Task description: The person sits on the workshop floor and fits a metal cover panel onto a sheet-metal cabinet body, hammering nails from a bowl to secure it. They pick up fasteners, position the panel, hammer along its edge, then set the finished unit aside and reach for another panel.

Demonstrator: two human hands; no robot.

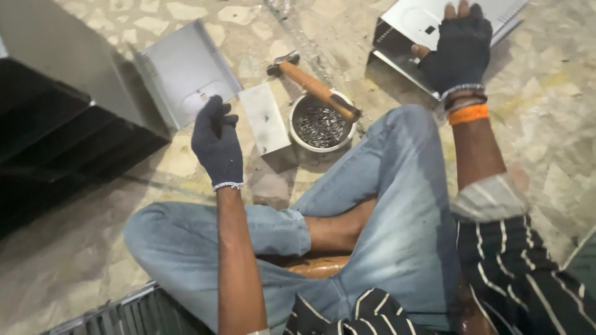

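Gloved hands among sheet-metal parts on the floor.
Our right hand (460, 51) grips the edge of a folded metal panel (413, 25); our left hand (217, 141) hovers loosely curled, empty, near the bowl of screws (321, 126) under a hammer (315, 89).

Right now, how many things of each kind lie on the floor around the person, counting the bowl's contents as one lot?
Bent metal panels: 2
Flat metal plate: 1
Hammer: 1
Bowl of small metal pieces: 1
Dark stacked sheets: 1 pile
Total: 6
The right hand grips one panel; the left hand hangs free.
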